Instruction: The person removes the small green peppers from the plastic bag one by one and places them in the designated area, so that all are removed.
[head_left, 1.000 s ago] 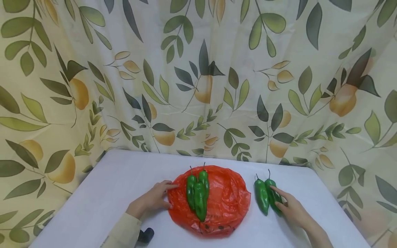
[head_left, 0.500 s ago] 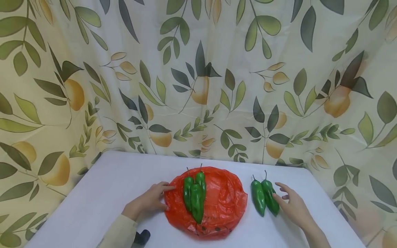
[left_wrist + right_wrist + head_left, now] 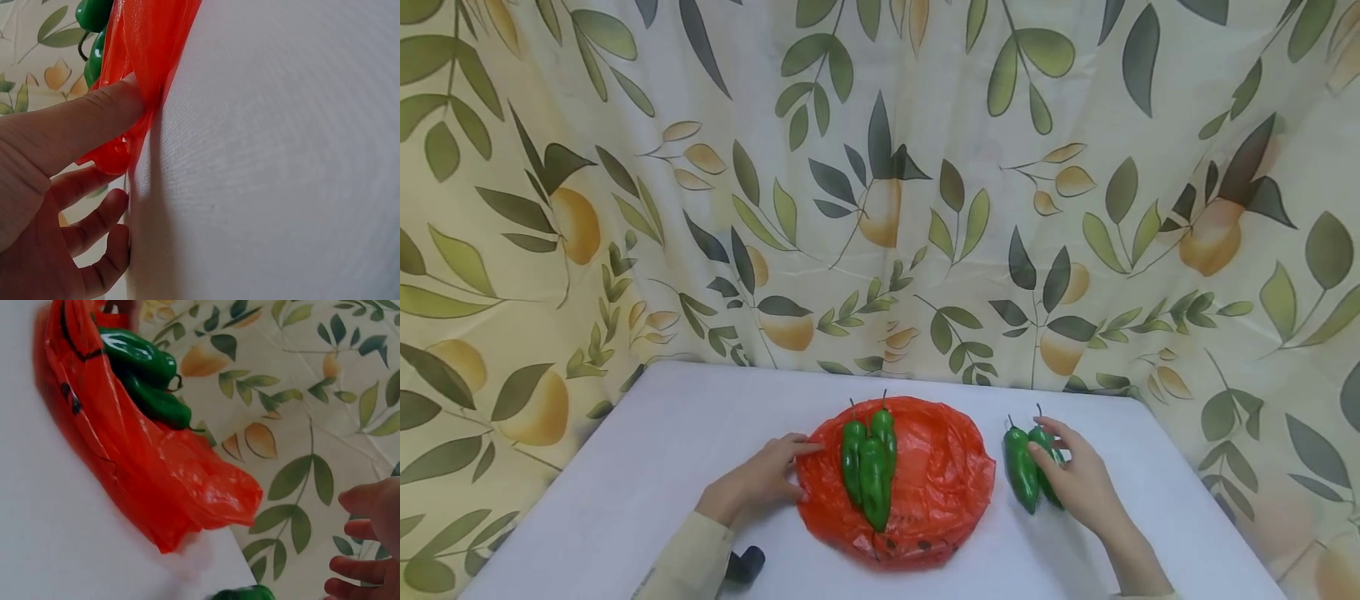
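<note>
A red plastic bag (image 3: 943,467), round in outline with dark marks near its front, lies on the white table. On its left half sit three green peppers (image 3: 875,487) with thin stems. My left hand (image 3: 760,475) touches the bag's left edge, thumb and index finger spread apart; in the left wrist view its thumb (image 3: 94,122) lies against the plastic. Right of the bag, two more green peppers (image 3: 1021,468) lie side by side. Over the right one, partly hiding it, hovers my right hand (image 3: 1081,483) with thumb and index finger parted. Contact there is unclear.
Beside the left sleeve (image 3: 688,558) lies a small black object (image 3: 748,564), partly hidden. A curtain (image 3: 880,208) printed with leaves and fruit hangs behind the white table (image 3: 715,400).
My right hand was at the right pepper's side, drew off to the right, then came back over it, closer to the stem end. My left hand stays at the bag's edge.
</note>
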`<action>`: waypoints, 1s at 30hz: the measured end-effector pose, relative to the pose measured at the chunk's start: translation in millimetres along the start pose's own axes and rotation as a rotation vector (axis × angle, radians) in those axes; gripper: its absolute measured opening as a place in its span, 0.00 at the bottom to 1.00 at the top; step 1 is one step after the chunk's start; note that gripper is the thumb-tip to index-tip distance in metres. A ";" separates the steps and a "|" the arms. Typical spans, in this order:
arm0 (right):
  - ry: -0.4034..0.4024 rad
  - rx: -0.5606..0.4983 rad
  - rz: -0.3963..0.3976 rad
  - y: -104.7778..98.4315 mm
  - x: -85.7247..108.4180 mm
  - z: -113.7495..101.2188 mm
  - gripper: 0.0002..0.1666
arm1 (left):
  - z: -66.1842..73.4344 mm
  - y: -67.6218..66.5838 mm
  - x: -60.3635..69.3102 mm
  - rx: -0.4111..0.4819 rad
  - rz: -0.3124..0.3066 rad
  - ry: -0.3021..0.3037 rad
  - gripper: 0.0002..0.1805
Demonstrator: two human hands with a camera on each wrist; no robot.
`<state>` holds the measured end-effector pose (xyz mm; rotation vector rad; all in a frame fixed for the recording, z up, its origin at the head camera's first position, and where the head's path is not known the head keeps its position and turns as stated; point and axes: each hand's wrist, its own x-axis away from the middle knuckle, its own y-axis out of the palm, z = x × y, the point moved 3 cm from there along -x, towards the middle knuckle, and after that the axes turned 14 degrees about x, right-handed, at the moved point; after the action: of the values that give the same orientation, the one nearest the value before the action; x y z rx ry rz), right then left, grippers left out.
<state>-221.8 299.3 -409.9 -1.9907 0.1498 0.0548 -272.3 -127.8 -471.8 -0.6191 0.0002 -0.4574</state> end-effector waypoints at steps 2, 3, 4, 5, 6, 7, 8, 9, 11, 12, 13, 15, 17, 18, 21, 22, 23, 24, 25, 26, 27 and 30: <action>-0.029 -0.023 -0.010 6.6 -1.0 -12.3 0.33 | -0.7 -0.9 -1.4 -0.003 0.006 -0.002 0.38; -0.045 -0.032 -0.012 9.9 -1.4 -17.9 0.33 | -0.9 -1.2 -2.3 -0.002 0.008 -0.003 0.38; -0.058 -0.043 -0.014 12.9 -1.7 -23.1 0.33 | -1.3 -1.6 -3.0 -0.003 0.009 -0.006 0.38; -0.072 -0.051 -0.017 15.5 -2.0 -28.1 0.32 | -1.7 -2.0 -3.7 -0.004 0.010 -0.008 0.38; -0.088 -0.058 -0.015 17.8 -2.4 -32.9 0.32 | -2.2 -2.2 -4.5 -0.004 0.012 -0.011 0.38; -0.101 -0.063 -0.012 19.7 -2.9 -37.5 0.32 | -2.7 -2.2 -5.0 -0.004 0.011 -0.016 0.38; -0.115 -0.068 -0.009 21.5 -3.4 -42.1 0.32 | -3.3 -2.2 -5.4 -0.002 0.011 -0.022 0.38; -0.127 -0.075 -0.008 23.2 -3.9 -46.5 0.32 | -3.7 -2.1 -5.6 -0.001 0.010 -0.030 0.38; -0.145 -0.098 -0.020 26.3 -4.6 -55.5 0.33 | -4.4 -1.8 -5.8 0.004 0.008 -0.043 0.38; -0.153 -0.111 -0.030 27.9 -4.9 -59.9 0.34 | -4.5 -1.5 -5.9 0.008 0.006 -0.046 0.38; -0.163 -0.126 -0.041 29.7 -5.2 -64.3 0.34 | -4.2 -1.3 -5.9 0.008 0.003 -0.047 0.38; -0.187 -0.149 -0.066 33.0 -5.7 -73.7 0.33 | -3.5 -1.2 -6.0 0.013 0.002 -0.045 0.38; -0.212 -0.172 -0.092 36.5 -5.6 -83.3 0.32 | -1.7 -1.3 -5.8 0.010 0.000 -0.027 0.38; -0.231 -0.182 -0.103 38.4 -5.4 -88.4 0.31 | -0.9 -1.4 -5.6 0.008 0.000 -0.017 0.38; -0.274 -0.206 -0.130 43.9 -4.0 -102.8 0.30 | 0.6 -1.5 -4.4 -0.002 0.005 -0.003 0.38; -0.283 -0.214 -0.138 45.8 -3.1 -106.9 0.29 | 0.8 -1.5 -3.6 -0.008 0.006 0.001 0.38; -0.291 -0.223 -0.141 47.0 -2.1 -110.6 0.29 | 0.7 -1.3 -3.0 -0.009 0.006 0.001 0.38; -0.298 -0.227 -0.143 48.4 -0.9 -113.9 0.29 | 0.5 -1.2 -2.5 -0.008 0.007 -0.004 0.38; -0.299 -0.228 -0.144 49.6 0.4 -116.7 0.29 | 0.2 -1.2 -1.8 -0.008 0.007 -0.007 0.38; -0.298 -0.227 -0.146 51.1 1.5 -119.3 0.29 | -0.2 -1.1 -1.5 -0.006 0.007 -0.008 0.38; -0.296 -0.230 -0.149 52.5 2.6 -121.7 0.29 | -0.2 -1.1 -1.1 -0.006 0.006 -0.012 0.38; -0.303 -0.257 -0.164 57.4 5.1 -128.8 0.29 | -1.5 -0.3 -1.3 0.001 0.007 -0.015 0.38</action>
<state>-228.1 158.3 -409.3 -2.2156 -0.2259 0.2802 -273.8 -128.3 -473.0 -0.6215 -0.0121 -0.4461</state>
